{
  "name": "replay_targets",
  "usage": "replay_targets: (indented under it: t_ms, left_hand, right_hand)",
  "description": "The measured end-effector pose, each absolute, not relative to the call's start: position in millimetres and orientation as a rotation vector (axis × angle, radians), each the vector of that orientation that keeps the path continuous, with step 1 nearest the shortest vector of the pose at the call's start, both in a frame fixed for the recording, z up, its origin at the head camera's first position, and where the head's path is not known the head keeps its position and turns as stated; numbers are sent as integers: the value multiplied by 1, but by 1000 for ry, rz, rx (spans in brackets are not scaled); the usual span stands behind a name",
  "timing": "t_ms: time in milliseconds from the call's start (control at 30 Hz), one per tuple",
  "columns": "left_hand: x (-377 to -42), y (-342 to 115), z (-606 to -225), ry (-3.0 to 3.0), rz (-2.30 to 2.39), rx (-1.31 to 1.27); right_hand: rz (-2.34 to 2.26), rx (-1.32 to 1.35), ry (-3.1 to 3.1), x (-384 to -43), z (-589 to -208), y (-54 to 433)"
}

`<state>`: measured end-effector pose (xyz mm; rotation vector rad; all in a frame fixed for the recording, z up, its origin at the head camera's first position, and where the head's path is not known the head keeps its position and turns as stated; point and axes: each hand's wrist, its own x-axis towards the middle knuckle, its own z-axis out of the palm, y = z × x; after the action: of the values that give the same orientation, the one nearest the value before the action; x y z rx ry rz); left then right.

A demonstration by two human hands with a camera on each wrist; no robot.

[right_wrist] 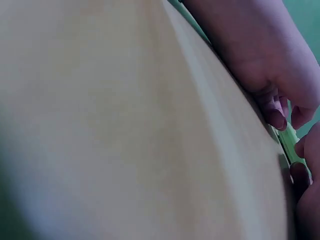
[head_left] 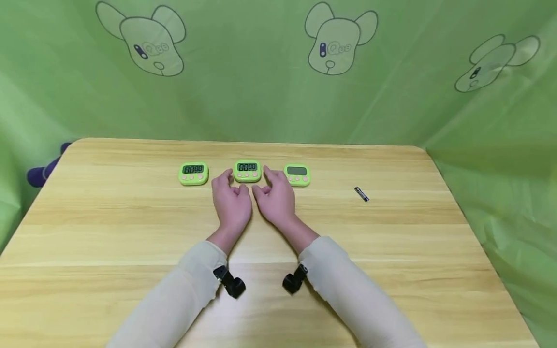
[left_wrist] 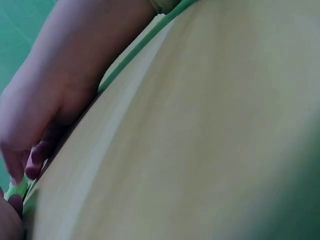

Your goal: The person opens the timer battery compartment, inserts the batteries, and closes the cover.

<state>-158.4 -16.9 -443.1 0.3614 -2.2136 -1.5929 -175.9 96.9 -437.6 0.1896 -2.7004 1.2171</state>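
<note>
Three green digital timers stand in a row at the far middle of the wooden table (head_left: 130, 241). My two hands flank the middle timer (head_left: 247, 171), which shows digits. My left hand (head_left: 228, 182) pinches its left edge and my right hand (head_left: 267, 180) pinches its right edge. In the left wrist view, the left hand (left_wrist: 22, 180) has fingertips on a green edge of the timer (left_wrist: 19, 189). The right wrist view shows the right hand (right_wrist: 295, 135) with curled fingers against the same timer (right_wrist: 289, 136). The timer's lower part is hidden behind my fingers.
The left timer (head_left: 193, 173) shows digits; the right timer (head_left: 297, 174) has a blank screen. A small dark battery (head_left: 361, 194) lies to the right. A purple object (head_left: 43, 170) sticks out past the table's left edge. Green printed cloth surrounds the table.
</note>
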Motion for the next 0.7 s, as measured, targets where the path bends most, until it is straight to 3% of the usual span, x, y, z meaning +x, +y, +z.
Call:
replay_targets:
  t_ms: [267,700]
  left_hand:
    - [-139,0,-447,-2186,-1582,175]
    - [-130,45,-439,-2244,-1737,-11]
  right_hand:
    - [1537,367,-2520,-148,-439,127]
    - [1662,155,-2361,-131,-438,189]
